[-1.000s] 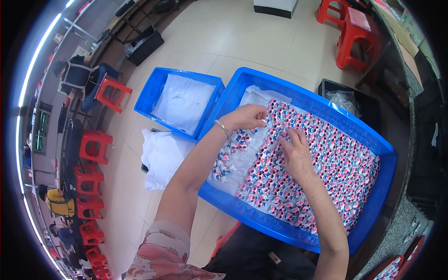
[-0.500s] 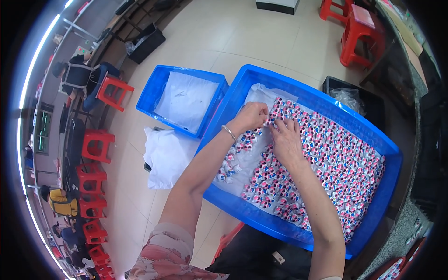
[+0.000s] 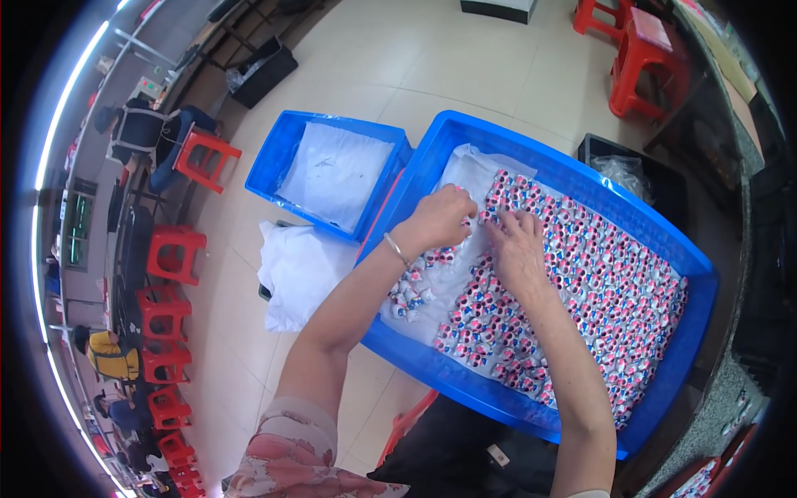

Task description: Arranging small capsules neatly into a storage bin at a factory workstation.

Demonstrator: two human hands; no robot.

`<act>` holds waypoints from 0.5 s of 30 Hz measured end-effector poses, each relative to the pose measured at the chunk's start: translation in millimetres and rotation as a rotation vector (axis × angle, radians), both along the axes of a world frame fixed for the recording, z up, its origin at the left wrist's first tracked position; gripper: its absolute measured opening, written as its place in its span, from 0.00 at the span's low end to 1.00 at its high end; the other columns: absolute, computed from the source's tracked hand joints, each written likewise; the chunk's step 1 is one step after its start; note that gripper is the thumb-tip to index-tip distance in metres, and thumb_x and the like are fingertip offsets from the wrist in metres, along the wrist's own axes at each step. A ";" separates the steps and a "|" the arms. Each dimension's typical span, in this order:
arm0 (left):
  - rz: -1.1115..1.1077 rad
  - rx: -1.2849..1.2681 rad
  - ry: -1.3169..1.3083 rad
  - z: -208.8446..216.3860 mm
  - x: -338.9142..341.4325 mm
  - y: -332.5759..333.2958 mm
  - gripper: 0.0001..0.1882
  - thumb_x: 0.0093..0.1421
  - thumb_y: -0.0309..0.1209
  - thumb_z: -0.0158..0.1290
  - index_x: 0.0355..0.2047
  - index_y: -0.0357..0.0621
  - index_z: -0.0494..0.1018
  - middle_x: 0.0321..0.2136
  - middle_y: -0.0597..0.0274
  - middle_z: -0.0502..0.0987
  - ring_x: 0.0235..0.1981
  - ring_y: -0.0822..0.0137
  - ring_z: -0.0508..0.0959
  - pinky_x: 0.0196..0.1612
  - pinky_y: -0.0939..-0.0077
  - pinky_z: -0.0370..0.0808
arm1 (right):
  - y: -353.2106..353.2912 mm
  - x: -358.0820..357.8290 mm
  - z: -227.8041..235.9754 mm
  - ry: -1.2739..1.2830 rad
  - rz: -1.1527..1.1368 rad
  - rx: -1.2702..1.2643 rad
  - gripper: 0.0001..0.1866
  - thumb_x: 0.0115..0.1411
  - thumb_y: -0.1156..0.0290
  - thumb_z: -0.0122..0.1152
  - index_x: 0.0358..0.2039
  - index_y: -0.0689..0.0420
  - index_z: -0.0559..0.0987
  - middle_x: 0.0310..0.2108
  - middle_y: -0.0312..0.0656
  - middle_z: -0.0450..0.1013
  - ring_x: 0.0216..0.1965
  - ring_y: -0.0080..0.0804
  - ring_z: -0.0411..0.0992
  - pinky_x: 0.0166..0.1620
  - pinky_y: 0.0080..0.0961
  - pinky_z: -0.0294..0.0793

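Observation:
A large blue tray (image 3: 486, 123) holds closely packed rows of small painted figurines (image 3: 598, 282) in white, pink and blue, laid on white sheeting (image 3: 477, 166). My left hand (image 3: 440, 217), a bracelet at its wrist, is closed above the tray's left part. Its fingertips pinch a small figurine, mostly hidden by the fingers. Beneath that hand lies a loose heap of the same figurines (image 3: 407, 296). My right hand (image 3: 521, 253) rests over the left edge of the packed rows, palm down with fingers apart and bent, fingertips touching figurines near the far end.
To the left stands a smaller blue bin (image 3: 270, 162) lined with white sheeting, with crumpled white sheets (image 3: 303, 274) below it. A black crate (image 3: 591, 149) holds clear plastic bags beyond the tray. Red stools (image 3: 176, 253) line the left side, where other people sit.
My left hand has drawn back slightly and turned, its fingers now curled lower by the heap. The right hand stays at the edge of the rows, and the view has shifted a little.

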State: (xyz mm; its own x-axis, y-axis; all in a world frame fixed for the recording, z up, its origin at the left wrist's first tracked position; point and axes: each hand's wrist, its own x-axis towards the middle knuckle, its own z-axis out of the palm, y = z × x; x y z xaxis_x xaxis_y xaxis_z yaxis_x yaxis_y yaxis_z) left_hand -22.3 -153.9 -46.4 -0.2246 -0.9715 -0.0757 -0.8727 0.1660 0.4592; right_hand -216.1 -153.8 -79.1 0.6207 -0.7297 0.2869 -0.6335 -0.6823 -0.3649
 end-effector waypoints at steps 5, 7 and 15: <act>-0.200 0.000 -0.341 -11.6 5.1 7.0 0.12 0.46 0.26 0.55 0.34 0.45 0.77 0.33 0.60 0.75 0.44 0.57 0.72 0.46 0.61 0.70 | 12.1 -19.1 11.1 -0.037 -0.062 0.021 0.20 0.46 0.81 0.59 0.43 0.58 0.79 0.52 0.46 0.67 0.54 0.48 0.62 0.58 0.42 0.63; -0.189 0.009 -0.295 -11.5 8.1 5.4 0.12 0.45 0.27 0.56 0.33 0.45 0.77 0.33 0.60 0.75 0.43 0.57 0.72 0.45 0.61 0.69 | 15.4 -29.7 9.1 -0.029 -0.057 0.017 0.22 0.45 0.83 0.57 0.44 0.59 0.78 0.51 0.47 0.67 0.54 0.49 0.62 0.58 0.42 0.64; -0.162 -0.194 -0.135 -25.8 -12.5 10.4 0.11 0.45 0.28 0.58 0.32 0.45 0.75 0.32 0.59 0.75 0.42 0.56 0.72 0.46 0.61 0.69 | 22.3 -16.2 11.9 -0.049 -0.008 -0.017 0.23 0.46 0.81 0.56 0.45 0.56 0.79 0.54 0.45 0.67 0.55 0.47 0.61 0.60 0.43 0.61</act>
